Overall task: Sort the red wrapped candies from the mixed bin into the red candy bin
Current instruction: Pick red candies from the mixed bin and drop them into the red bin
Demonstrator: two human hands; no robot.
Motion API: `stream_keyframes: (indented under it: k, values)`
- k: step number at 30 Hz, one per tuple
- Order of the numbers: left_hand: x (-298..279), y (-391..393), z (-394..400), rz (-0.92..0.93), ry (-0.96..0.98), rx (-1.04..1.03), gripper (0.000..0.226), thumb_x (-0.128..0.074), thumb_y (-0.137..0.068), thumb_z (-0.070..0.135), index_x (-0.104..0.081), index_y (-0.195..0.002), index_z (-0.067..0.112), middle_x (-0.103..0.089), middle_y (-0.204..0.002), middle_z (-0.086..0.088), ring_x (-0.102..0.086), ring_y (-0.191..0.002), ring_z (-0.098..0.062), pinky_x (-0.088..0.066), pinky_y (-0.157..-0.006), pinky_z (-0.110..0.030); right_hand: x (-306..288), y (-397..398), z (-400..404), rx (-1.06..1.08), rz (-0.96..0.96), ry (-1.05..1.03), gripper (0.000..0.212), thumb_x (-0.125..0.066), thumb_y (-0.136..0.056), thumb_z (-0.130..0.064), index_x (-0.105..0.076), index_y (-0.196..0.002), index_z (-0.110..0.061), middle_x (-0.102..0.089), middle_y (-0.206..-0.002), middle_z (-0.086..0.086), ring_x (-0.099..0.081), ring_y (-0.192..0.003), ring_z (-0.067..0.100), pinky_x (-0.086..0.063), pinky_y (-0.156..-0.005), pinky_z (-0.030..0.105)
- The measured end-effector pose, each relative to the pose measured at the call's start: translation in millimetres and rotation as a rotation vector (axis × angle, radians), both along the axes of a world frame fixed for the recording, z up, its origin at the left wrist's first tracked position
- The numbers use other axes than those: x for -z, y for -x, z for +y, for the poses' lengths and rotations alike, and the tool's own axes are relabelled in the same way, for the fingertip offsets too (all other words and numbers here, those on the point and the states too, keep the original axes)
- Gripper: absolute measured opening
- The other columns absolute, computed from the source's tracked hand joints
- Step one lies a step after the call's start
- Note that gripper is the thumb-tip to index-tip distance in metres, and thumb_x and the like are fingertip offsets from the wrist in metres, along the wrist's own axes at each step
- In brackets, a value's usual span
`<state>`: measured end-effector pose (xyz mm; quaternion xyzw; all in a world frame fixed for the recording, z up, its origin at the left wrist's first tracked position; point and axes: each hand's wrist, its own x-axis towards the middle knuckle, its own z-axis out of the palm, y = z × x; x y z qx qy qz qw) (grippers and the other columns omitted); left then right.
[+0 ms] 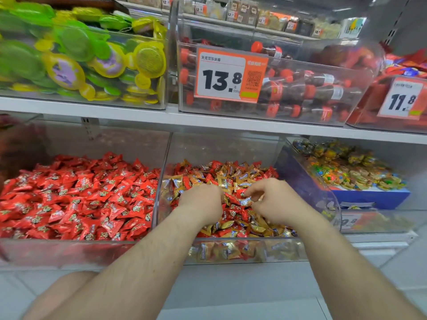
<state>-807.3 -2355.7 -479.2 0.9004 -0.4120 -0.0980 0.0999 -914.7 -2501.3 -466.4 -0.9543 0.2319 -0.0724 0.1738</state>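
Between the two hands, mid mixed bin (161, 172): a cluster of red candies (233, 199) among gold candies (233, 181). Right hand (272, 199), fingers curled down, tips pinching at a wrapper at the cluster's right edge; whether it is lifted clear, cannot tell. Left hand (203, 202), knuckles up, fingers curled into the pile at the cluster's left edge; what it grips is hidden. Red bin (69, 250) lies directly left of the mixed bin, one clear wall between. Left hand is nearer that wall; judged the shorter carry. Wrappers lie at mixed angles, no common long axis. More reds show along the mixed bin's back and front edges.
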Motion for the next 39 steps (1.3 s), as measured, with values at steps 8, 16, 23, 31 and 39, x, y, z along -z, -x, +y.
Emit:
stream_keyframes:
  k: [8,16,23,31,39]
  values:
    - [-1,-11,5,0.264,-0.236,0.145,0.056,-0.068,-0.080,0.016,-0.056,-0.134,0.029,-0.058,-0.113,0.003,-0.056,-0.094,-0.018,-0.048,-0.077,-0.028,31,-20,5,-0.343,0.278,0.094,0.072,-0.057,-0.074,0.004,-0.056,-0.135,-0.033,-0.051,-0.130,-0.005,-0.048,-0.121,0.017,-0.045,-0.099,0.033]
    - [-1,-12,18,0.398,-0.032,0.066,0.030,-0.073,-0.080,0.017,-0.064,-0.107,0.026,-0.058,-0.074,0.005,-0.053,-0.062,-0.014,-0.041,-0.055,-0.022,22,-20,10,-0.253,0.232,0.054,0.023,-0.065,-0.076,0.001,-0.070,-0.081,-0.021,-0.065,-0.091,-0.005,-0.060,-0.087,0.016,-0.055,-0.076,0.034]
    - [-10,-5,23,0.744,0.408,-0.171,0.022,-0.064,-0.086,-0.004,-0.066,-0.096,0.016,-0.061,-0.075,-0.007,-0.057,-0.054,-0.017,-0.047,-0.045,-0.025,5,0,0,-0.135,0.106,-0.113,0.019,-0.080,-0.076,-0.011,-0.068,-0.073,-0.025,-0.061,-0.073,-0.011,-0.058,-0.064,0.007,-0.051,-0.060,0.024]
    - [-18,5,18,1.767,1.006,-0.358,0.023,-0.047,-0.074,-0.006,-0.053,-0.089,0.011,-0.059,-0.087,-0.009,-0.058,-0.069,-0.022,-0.050,-0.052,-0.028,-7,18,-8,0.080,-0.292,-0.618,0.012,-0.072,-0.085,-0.001,-0.066,-0.085,-0.012,-0.064,-0.077,0.005,-0.066,-0.071,0.015,-0.057,-0.079,0.039]
    - [-4,0,22,0.486,0.458,-0.162,0.019,-0.071,-0.083,0.019,-0.057,-0.071,0.018,-0.055,-0.060,0.010,-0.045,-0.045,-0.003,-0.034,-0.044,-0.019,-9,-6,5,0.189,-0.103,-0.606,0.015,-0.049,-0.074,0.007,-0.063,-0.077,0.010,-0.051,-0.064,0.010,-0.045,-0.061,0.021,-0.038,-0.059,0.028]
